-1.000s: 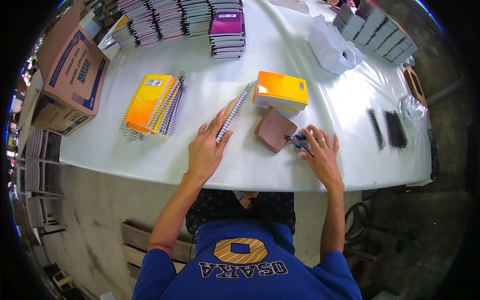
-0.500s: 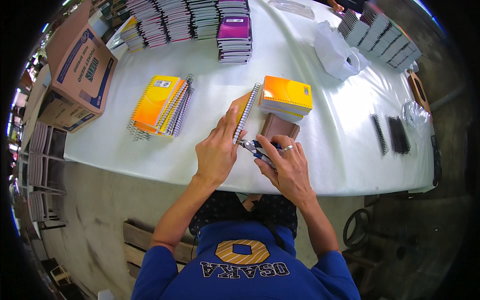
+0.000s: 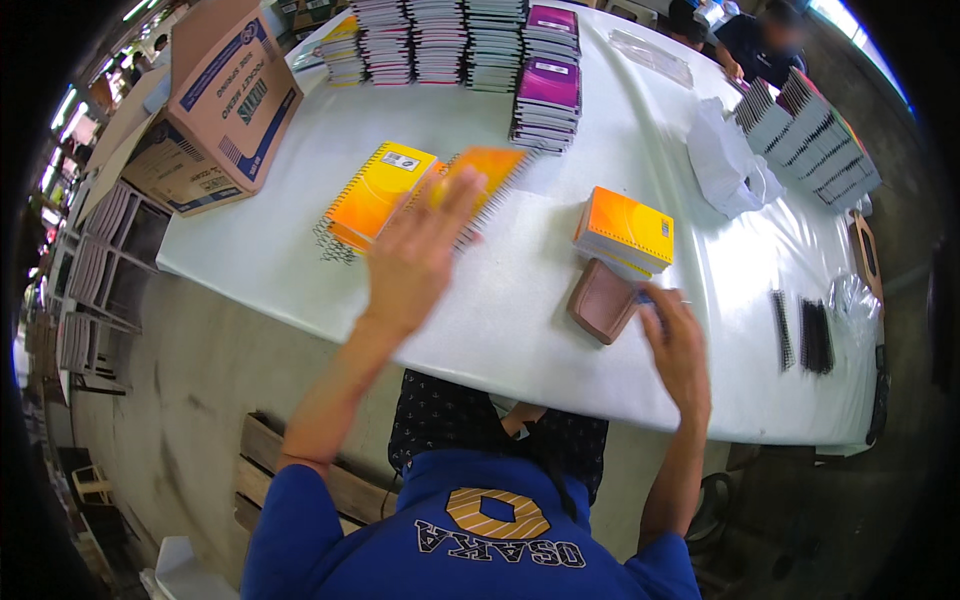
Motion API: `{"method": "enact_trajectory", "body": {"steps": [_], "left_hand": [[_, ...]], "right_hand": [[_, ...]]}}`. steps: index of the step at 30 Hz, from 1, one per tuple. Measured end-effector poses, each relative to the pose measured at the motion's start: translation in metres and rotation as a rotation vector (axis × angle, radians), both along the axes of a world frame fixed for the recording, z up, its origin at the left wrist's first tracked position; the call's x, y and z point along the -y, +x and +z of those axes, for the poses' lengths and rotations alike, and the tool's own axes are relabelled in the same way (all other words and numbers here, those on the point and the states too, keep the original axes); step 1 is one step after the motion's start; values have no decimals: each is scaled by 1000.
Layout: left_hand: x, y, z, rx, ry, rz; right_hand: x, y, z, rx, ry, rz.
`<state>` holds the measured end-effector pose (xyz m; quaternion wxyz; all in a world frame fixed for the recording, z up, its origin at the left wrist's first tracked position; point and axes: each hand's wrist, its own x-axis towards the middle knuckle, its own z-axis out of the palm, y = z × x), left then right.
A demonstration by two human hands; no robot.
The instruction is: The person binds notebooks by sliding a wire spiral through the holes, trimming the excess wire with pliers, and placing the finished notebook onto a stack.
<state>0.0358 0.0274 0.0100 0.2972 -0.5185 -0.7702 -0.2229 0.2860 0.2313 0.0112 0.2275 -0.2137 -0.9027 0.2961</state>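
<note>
- An orange spiral notebook (image 3: 487, 180) with a wire binding along one long edge sits tilted at the person's left fingertips, blurred; it overlaps a yellow-orange spiral notebook (image 3: 375, 190) lying flat on the table, left of centre.
- The left hand (image 3: 415, 258) is stretched out over the table with fingers spread and open, the fingertips at the orange notebook's lower edge; the blur hides whether they pinch it.
- The right hand (image 3: 677, 345) rests near the table's front edge, fingers curled down onto a small dark tool (image 3: 648, 298); the grip itself cannot be made out.
- Just left of that hand lies a brown rectangular pad (image 3: 603, 300), touching a small stack of orange-covered notebooks (image 3: 626, 232) behind it.
- The surface is a white table (image 3: 500, 300) covered in a glossy sheet, curved by the lens.
- At the far edge stand rows of stacked notebooks (image 3: 440, 40), and nearer, stacks with purple covers (image 3: 548, 95).
- To the right are a crumpled white plastic bag (image 3: 725, 165), fanned rows of notebooks (image 3: 810, 135), and black binding coils (image 3: 805, 335) near the table's right end.
- A cardboard box (image 3: 215, 110) with blue printing sits on the far left corner of the table.
- The floor below is bare grey concrete, with a wooden pallet (image 3: 260, 470) beneath the person's left arm and wire racks (image 3: 95, 290) at the left.
- Another person (image 3: 760, 40) sits at the far right side of the table.
- The person wears a blue shirt.
</note>
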Motion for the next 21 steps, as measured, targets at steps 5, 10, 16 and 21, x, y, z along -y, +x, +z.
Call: {"method": "enact_trajectory", "body": {"steps": [5, 10, 16, 21], "left_hand": [[54, -66, 20, 293, -371, 185], [68, -70, 27, 446, -688, 103], [18, -24, 23, 157, -137, 2], [-14, 2, -10, 367, -112, -263]], "right_hand": [[-61, 44, -36, 316, 302, -358], [-85, -2, -42, -144, -3, -264], [-141, -56, -43, 42, -600, -329], [-146, -60, -45, 49, -577, -328]]}}
